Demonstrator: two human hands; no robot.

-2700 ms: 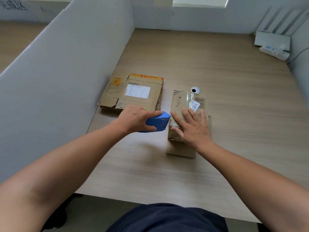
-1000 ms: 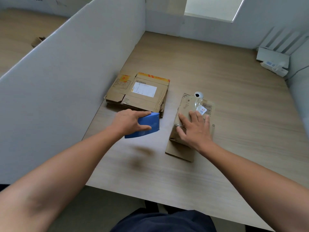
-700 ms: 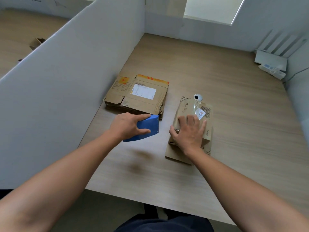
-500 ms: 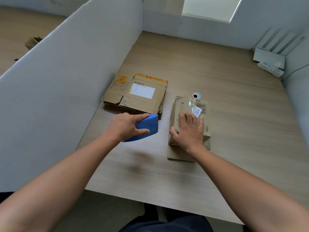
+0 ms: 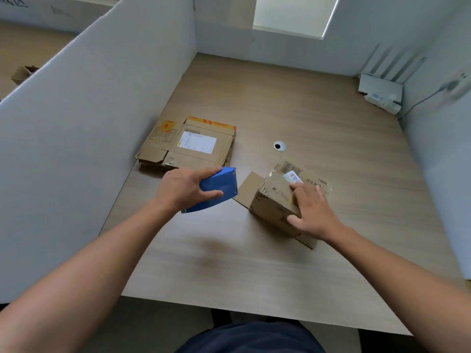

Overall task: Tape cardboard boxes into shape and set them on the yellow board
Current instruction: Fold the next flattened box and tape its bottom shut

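A small cardboard box (image 5: 274, 200), taped on top, sits on the wooden table, turned at an angle, with one loose flap (image 5: 248, 188) lying flat toward the left. My right hand (image 5: 312, 211) rests on its top and near corner, gripping it. A blue tape dispenser (image 5: 216, 192) is held just left of the box in my left hand (image 5: 184, 188), its toothed edge facing the box and not touching it. A stack of flattened cardboard boxes (image 5: 188, 146) lies behind my left hand. No yellow board is in view.
White partition walls (image 5: 89, 128) enclose the table on the left, back and right. A round cable hole (image 5: 279, 146) lies behind the box. A white router (image 5: 379, 86) and a power strip sit in the far right corner. The table's front edge is near my body.
The box has been turned and slid to the right under my right hand, uncovering the cable hole. My left hand with the dispenser stayed about where it was.
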